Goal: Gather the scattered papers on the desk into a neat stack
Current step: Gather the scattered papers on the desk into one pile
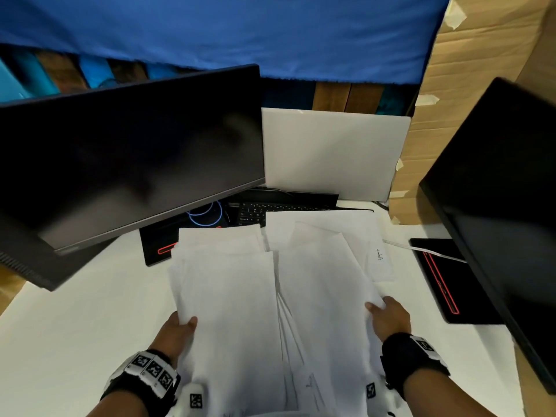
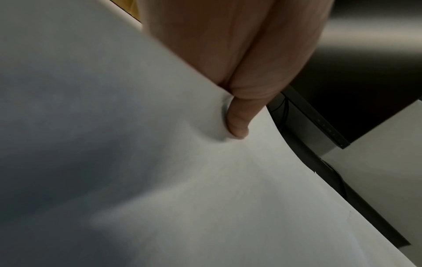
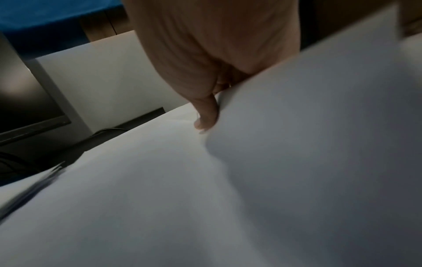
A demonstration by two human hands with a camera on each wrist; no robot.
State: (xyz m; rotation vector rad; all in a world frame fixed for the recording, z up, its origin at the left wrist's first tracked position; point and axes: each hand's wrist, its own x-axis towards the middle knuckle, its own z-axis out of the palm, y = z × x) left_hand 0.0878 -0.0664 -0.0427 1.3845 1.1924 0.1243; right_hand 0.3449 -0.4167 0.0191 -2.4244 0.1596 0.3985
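The left hand (image 1: 180, 332) grips the left edge of a bundle of white papers (image 1: 228, 311), thumb pressed on top and the remaining fingers hidden beneath the sheets. The left wrist view shows that thumb (image 2: 237, 124) pushing a small dimple into the top sheet (image 2: 160, 171). The right hand (image 1: 389, 322) grips the right edge of a second bundle (image 1: 322, 302) the same way, its thumb on top at about 9 o'clock from the palm; the right wrist view shows a thumb (image 3: 206, 115) on the paper (image 3: 205, 198) and a sheet curling up over the rest of the hand. Both bundles sit fanned and uneven at the middle of the white tabletop (image 1: 75, 326), overlapping along a seam between the hands. More loose sheets (image 1: 322, 227) lie at 12 o'clock from them, partly over a black keyboard (image 1: 270, 210). A dark monitor (image 1: 126, 158) stands at 10 o'clock, another (image 1: 505, 200) at 3 o'clock.
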